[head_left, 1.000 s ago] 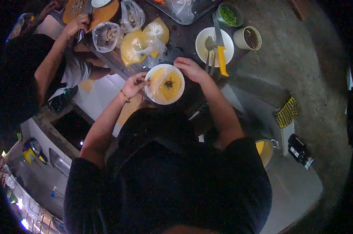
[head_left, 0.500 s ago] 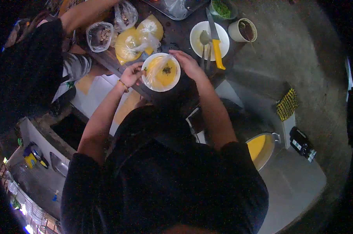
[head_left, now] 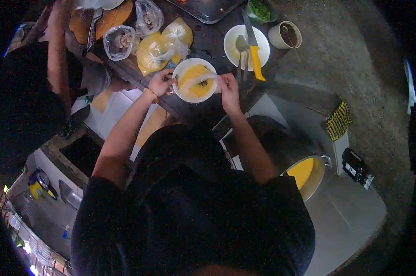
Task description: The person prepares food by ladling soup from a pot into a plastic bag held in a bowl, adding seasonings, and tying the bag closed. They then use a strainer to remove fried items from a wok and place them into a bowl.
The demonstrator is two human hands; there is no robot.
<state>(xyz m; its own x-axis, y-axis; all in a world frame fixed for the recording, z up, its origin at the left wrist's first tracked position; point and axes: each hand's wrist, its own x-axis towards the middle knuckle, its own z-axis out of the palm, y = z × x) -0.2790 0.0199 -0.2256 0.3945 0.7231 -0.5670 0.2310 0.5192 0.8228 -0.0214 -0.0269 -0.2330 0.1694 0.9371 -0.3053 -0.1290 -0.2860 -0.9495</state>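
A white bowl [head_left: 186, 97] of thick yellow food, dotted with dark and green garnish, stands at the near edge of the dark table. Across its top stretches a clear plastic bag [head_left: 199, 80], gathered toward the right. My left hand [head_left: 160, 84] grips the bowl's left rim. On the right side, my right hand [head_left: 229, 90] pinches the gathered plastic between closed fingers. Just beyond the bowl lie two knotted bags of yellow food [head_left: 151, 50]. To their left is a clear bag of meat pieces [head_left: 119, 42].
A yellow-handled knife [head_left: 255, 55] rests across a white plate [head_left: 233, 39] with a spoon. Behind are a cup of dark sauce [head_left: 285, 36] and a tub of chopped greens [head_left: 260, 10]. A pot of yellow food [head_left: 304, 175] sits at lower right. Another person's arm [head_left: 57, 60] reaches in at left.
My right hand has moved down along the bowl's right side and now pulls the plastic into a band across it. The bowl has shifted slightly right and away. The other person's arm has swung left.
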